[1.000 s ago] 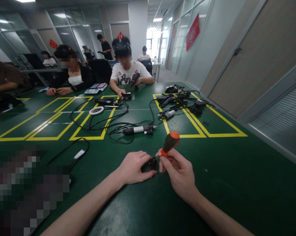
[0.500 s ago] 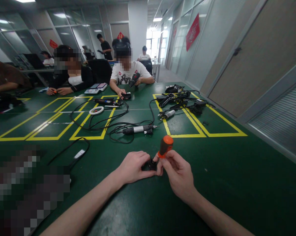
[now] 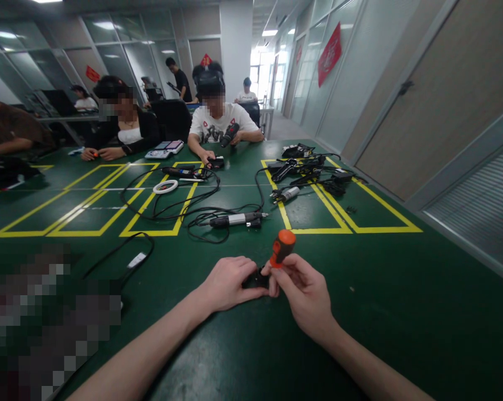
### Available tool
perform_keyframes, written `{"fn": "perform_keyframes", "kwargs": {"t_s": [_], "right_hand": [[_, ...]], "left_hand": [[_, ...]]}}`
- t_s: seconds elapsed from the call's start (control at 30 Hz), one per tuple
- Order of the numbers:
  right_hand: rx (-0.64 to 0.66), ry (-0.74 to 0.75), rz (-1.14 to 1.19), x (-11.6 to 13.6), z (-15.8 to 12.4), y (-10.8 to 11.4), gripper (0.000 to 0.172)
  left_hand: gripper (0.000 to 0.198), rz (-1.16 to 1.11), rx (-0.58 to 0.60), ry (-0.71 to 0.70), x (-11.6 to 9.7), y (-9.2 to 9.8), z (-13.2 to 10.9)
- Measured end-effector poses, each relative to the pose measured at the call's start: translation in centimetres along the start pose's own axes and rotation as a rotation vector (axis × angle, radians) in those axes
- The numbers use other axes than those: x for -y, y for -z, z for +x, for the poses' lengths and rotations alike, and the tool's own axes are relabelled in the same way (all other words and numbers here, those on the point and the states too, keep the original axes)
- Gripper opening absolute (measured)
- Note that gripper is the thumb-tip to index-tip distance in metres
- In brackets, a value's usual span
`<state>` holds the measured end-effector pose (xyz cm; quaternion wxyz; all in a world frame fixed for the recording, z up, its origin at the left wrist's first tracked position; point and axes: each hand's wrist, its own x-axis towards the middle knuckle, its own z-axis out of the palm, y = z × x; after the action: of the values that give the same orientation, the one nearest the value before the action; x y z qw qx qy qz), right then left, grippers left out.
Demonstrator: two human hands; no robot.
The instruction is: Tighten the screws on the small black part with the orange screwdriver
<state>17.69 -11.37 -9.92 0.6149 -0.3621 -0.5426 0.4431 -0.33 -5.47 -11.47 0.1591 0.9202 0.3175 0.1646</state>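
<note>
A broad green table (image 3: pixel 402 312) fills most of the frame, marked off in yellow tape boxes (image 3: pixel 347 229) across its middle band. Two people sit along its far edge at the upper left and upper centre, their own hands busy with small devices. A tangle of black cables (image 3: pixel 172 209) loops through the centre, and a second heap of leads and tools (image 3: pixel 314 170) lies in the box at the upper right. Just below the cables rests a pen-shaped tool (image 3: pixel 238 220), lying crosswise.

Low in the centre, the person's two forearms come up from the bottom edge and meet. The left hand (image 3: pixel 228 284) lies knuckles up on the table, fingers curled in and closed over a small black part (image 3: pixel 255 278) – holding it down on the surface. The right hand (image 3: pixel 304 292) sits just beside it, touching, with thumb and fingertips pinching the lower end of a screwdriver (image 3: pixel 281 246).

The screwdriver stands close to upright between the two hands. Its long axis leans a little – orange-capped handle towards the upper right, working end pointing down and to the left into the black part, where the fingers hide the tip.
</note>
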Motion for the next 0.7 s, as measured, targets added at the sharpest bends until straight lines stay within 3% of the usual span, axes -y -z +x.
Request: {"fn": "perform_keyframes", "kwargs": {"t_s": [0.7], "right_hand": [[-0.036, -0.012, -0.008, -0.26, 0.6, 0.33, 0.03]], "left_hand": [[0.031, 0.163, -0.113, -0.005, 0.06, -0.39, 0.12]]}}
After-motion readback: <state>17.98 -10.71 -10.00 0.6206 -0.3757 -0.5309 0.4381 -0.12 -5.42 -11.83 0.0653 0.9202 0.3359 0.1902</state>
